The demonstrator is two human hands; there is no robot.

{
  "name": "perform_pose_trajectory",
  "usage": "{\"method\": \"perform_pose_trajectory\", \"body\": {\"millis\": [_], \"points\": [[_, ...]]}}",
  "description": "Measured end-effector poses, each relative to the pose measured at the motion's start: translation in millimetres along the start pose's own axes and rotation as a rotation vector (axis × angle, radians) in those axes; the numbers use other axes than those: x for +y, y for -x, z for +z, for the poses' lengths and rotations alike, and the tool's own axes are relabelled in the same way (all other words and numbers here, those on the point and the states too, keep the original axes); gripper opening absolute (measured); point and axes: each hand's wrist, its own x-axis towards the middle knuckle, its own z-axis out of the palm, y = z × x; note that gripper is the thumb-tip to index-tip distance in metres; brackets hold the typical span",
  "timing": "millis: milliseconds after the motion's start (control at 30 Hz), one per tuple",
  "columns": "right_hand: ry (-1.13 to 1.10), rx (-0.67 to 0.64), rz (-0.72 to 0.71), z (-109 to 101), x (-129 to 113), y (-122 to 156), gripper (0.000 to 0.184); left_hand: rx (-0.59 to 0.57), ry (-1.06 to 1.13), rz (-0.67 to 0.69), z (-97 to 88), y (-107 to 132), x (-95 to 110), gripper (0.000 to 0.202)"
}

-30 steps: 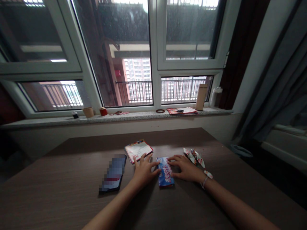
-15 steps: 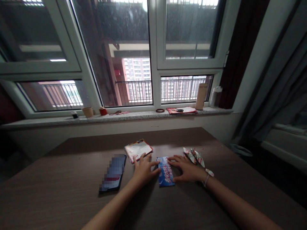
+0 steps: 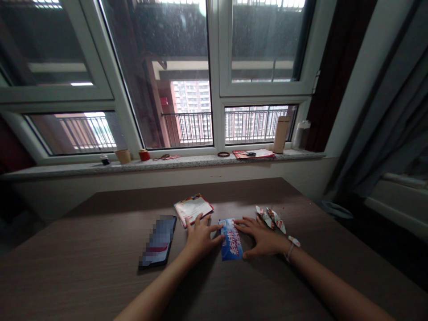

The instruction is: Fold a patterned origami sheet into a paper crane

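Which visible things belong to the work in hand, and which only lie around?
In the work: blue printed paper, between left hand and right hand; possibly the white leaflet.

Seemingly just lying about: phone, crumpled paper, tan cup, tan flask.

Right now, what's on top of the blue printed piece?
Fingertips of the left hand and right hand overlap the blue piece at its sides; the bits beneath them are covered.

From my head, probably close over the wood-grain table, I look down, facing the window at twelve o'clock.
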Motion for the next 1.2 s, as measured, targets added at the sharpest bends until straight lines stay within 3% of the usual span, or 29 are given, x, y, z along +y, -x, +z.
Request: {"method": "perform_pose_trajectory", "body": {"millis": [267,467,533,667,767,1200], "points": [[-0.020,0.046,0.004,3.3,2.0,1.0,0.099,0.075,0.000,0.064,5.2,3.7,7.5,0.037],[-0.041,0.088,0.011,5.9,1.9,-0.2,0.099,-0.069,0.038,0.179,8.7,6.8,14.4,0.052],[-0.064,0.113,0.004,6.8,2.9,-0.4,0.092,-0.102,0.041,0.180,9.5,7.3,13.1,0.053],[-0.115,0.214,-0.032,11.2,7.6,-1.3,0.054,-0.114,0.041,0.168,8.6,7.5,9.2,0.058],[-0.119,0.282,-0.067,16.2,10.6,-2.8,0.035,-0.145,0.042,0.156,5.6,7.5,8.5,0.062],[0.032,0.409,0.097,21.7,3.2,-11.5,0.034,-0.175,0.055,0.141,1.9,7.2,8.9,0.063]]}}
